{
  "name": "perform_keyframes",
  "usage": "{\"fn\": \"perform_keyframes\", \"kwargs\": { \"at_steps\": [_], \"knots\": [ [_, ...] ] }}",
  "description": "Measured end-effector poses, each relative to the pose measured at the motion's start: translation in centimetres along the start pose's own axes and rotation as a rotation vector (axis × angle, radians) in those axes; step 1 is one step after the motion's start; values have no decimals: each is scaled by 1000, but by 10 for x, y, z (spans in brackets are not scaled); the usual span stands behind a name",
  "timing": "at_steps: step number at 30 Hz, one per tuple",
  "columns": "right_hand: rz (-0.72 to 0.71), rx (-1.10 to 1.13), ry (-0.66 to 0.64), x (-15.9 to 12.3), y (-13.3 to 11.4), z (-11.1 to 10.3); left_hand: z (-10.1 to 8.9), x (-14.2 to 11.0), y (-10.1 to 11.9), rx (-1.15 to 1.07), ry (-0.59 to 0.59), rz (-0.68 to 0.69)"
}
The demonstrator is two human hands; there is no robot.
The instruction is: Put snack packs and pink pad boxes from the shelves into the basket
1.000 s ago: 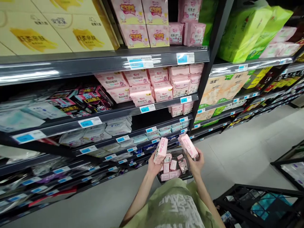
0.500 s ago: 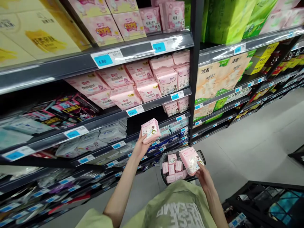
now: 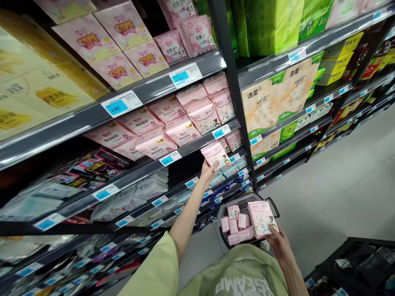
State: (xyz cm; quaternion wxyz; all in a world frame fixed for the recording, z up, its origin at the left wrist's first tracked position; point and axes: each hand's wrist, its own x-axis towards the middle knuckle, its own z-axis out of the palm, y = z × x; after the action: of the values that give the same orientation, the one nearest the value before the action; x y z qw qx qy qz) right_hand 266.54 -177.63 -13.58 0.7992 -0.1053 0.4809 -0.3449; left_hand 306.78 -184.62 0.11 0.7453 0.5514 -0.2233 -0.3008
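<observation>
My left hand (image 3: pixel 209 172) is closed on a pink sanitary pad pack (image 3: pixel 214 153), held out at the shelf just in front of matching packs (image 3: pixel 234 140) on a lower level. Thumb and fingers grip its lower edge. My right hand (image 3: pixel 280 241) grips a larger-looking pink sanitary pad pack (image 3: pixel 259 216) by its lower right corner, with the printed side up. That pack hangs over the right part of a dark basket (image 3: pixel 222 238). Inside the basket lie several small pink packs (image 3: pixel 243 220). The pack in my right hand hides part of the basket.
Long shelves carry pink packs (image 3: pixel 183 130), yellow boxes (image 3: pixel 55 96) and silver-grey packs (image 3: pixel 151 185), with blue price tags along their edges. Past a black upright (image 3: pixel 230 82) stand orange tissue packs (image 3: pixel 271 98). Grey floor (image 3: pixel 333 189) lies to the right, with a black rack (image 3: pixel 354 263) at lower right.
My left hand has reached forward and right with its pack, closer to the matching packs on the shelf. The right hand still holds its pack over the basket. The view has tilted.
</observation>
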Motion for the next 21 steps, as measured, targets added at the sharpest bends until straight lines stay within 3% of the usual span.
{"fn": "perform_keyframes", "kwargs": {
  "at_steps": [4, 8, 14, 21],
  "knots": [
    [-12, 30, 68, -1, 0, -16, 22, 45, -13, 141, 76, 132],
    [-24, 36, 117, -4, -3, -25, 22, 67, -21, 290, 141, 223],
    [-41, 19, 143, 2, -9, -29, 12, 76, -32, 443, 156, 248],
    [-42, -7, 149, 7, -12, -30, 10, 69, -38, 662, 77, 241]
  ]
}}
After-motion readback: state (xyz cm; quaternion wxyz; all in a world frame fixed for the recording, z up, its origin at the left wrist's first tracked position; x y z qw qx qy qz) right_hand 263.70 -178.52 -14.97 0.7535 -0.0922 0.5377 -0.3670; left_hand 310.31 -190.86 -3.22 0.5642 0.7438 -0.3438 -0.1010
